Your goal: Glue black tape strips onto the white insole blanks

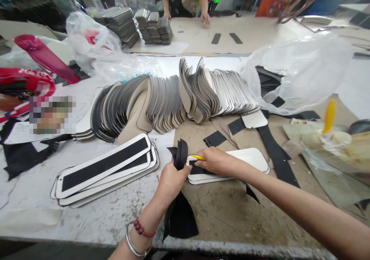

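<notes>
My left hand (172, 178) is closed around a bundle of black fabric strips (180, 155), whose loose ends (181, 215) hang down toward the table's front edge. Just to its right, my right hand (215, 160) grips a yellow-handled tool (198, 157); its working end is hidden. That hand is over a white rounded panel (248, 159), on top of several stacked ones. A black patch (196, 168) lies on the panel's left end, partly under my right hand. To the left, a fanned pile of similar white panels (144, 139) bears long black strips (101, 168).
A long row of curved grey and beige pieces (166, 102) leans across the middle. At right, a yellow handle (329, 115) stands up from a whitish crusted container (325, 142). Clear plastic bags (306, 71) lie behind. Across the table, a co-worker's hands (205, 18) rest on another worktop.
</notes>
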A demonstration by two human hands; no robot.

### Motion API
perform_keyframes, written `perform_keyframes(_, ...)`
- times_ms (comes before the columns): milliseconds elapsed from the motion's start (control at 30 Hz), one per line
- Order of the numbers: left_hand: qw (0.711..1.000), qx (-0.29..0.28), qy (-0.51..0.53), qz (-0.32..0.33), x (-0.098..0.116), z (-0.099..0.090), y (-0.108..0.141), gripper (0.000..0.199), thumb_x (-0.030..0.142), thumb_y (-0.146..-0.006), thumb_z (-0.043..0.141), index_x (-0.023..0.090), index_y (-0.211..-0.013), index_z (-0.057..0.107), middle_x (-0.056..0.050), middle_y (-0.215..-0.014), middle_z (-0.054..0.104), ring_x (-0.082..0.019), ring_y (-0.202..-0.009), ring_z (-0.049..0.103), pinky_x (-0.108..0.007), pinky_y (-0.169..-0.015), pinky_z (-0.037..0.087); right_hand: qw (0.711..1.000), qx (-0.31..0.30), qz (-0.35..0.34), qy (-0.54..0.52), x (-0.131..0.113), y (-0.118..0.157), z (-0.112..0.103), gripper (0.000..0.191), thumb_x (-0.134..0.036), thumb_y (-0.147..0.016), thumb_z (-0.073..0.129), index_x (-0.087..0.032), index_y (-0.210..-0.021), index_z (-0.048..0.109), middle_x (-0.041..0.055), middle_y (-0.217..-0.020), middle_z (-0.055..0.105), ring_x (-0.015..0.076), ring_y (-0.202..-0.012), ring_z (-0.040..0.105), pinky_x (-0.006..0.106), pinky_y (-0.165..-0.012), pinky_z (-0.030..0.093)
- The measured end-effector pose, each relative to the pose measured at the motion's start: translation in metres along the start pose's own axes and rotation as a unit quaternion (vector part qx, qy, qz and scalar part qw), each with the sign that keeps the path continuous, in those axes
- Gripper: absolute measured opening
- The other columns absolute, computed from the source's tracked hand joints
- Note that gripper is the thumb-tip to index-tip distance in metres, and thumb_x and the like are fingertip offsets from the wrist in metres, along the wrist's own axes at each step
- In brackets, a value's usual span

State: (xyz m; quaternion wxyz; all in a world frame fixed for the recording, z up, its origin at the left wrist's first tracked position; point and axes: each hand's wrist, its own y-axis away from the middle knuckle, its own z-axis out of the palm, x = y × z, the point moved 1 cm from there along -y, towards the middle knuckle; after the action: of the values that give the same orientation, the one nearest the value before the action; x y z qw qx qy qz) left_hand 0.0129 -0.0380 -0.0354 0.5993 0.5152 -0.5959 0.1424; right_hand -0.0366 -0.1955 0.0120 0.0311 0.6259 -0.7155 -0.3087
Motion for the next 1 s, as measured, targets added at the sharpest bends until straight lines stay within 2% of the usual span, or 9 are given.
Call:
perform_keyframes(133,1.0,-0.012,-0.024,0.001,-0.003,0.0,0.0,0.025,0.04,-0.063,0.065,0.017,-0.061,0.055,0.003,-0.044,0.048,-0.012,-0.041,0.041,-0.023,-0.042,0.03,0.999,0.007,0.024,0.02,0.012,0.025,-0.009,0.022,-0.036,-0.085,0.059,-0.016,-0.091,0.067,0.0132,-0.087,0.07,0.0279,-0.083,0.064,0.028,-0.06,0.037)
perform_keyframes(267,1.0,-0.026,0.003,0.004,-0.003,-0.007,0.007,0.032,0.046,-0.062,0.066,0.017,-0.064,0.054,0.003,-0.045,0.051,-0.012,-0.041,0.045,-0.023,-0.044,0.034,0.995,0.01,0.097,0.003,0.047,0.072,-0.02,0.018,-0.033,-0.087,0.054,-0.018,-0.085,0.064,0.0087,-0.081,0.068,0.0247,-0.077,0.063,0.027,-0.06,0.036)
perform_keyframes(400,1.0,-0.019,0.017,0.003,-0.003,-0.015,0.016,0.038,0.049,-0.058,0.07,0.015,-0.068,0.057,0.001,-0.048,0.055,-0.013,-0.046,0.049,-0.023,-0.048,0.037,0.986,0.049,0.151,-0.045,0.077,0.105,-0.016,0.019,-0.03,-0.09,0.049,-0.017,-0.083,0.061,0.0061,-0.083,0.066,0.0207,-0.076,0.061,0.026,-0.065,0.038)
perform_keyframes(633,0.999,0.014,0.025,-0.036,-0.011,-0.017,0.015,0.045,0.051,-0.051,0.077,0.013,-0.067,0.059,0.0,-0.046,0.056,-0.013,-0.045,0.047,-0.024,-0.047,0.034,0.959,0.081,0.27,0.031,0.084,0.103,0.007,0.024,-0.04,-0.093,0.047,-0.02,-0.098,0.06,0.0093,-0.093,0.068,0.0268,-0.086,0.064,0.03,-0.069,0.04)
perform_keyframes(800,0.998,0.023,0.037,-0.045,-0.016,-0.016,0.011,0.048,0.05,-0.048,0.08,0.013,-0.071,0.059,-0.001,-0.045,0.057,-0.014,-0.043,0.047,-0.024,-0.044,0.036,0.954,0.094,0.274,0.078,0.081,0.097,0.008,0.024,-0.04,-0.094,0.049,-0.02,-0.102,0.061,0.0111,-0.099,0.068,0.0279,-0.093,0.064,0.032,-0.075,0.043)
perform_keyframes(1000,0.998,0.031,0.036,-0.044,-0.013,-0.014,0.013,0.045,0.046,-0.049,0.079,0.013,-0.072,0.06,-0.001,-0.044,0.057,-0.015,-0.04,0.048,-0.024,-0.041,0.038,0.958,0.081,0.266,0.074,0.082,0.095,0.007,0.022,-0.038,-0.093,0.053,-0.018,-0.1,0.062,0.0111,-0.095,0.069,0.0294,-0.091,0.065,0.033,-0.072,0.045)
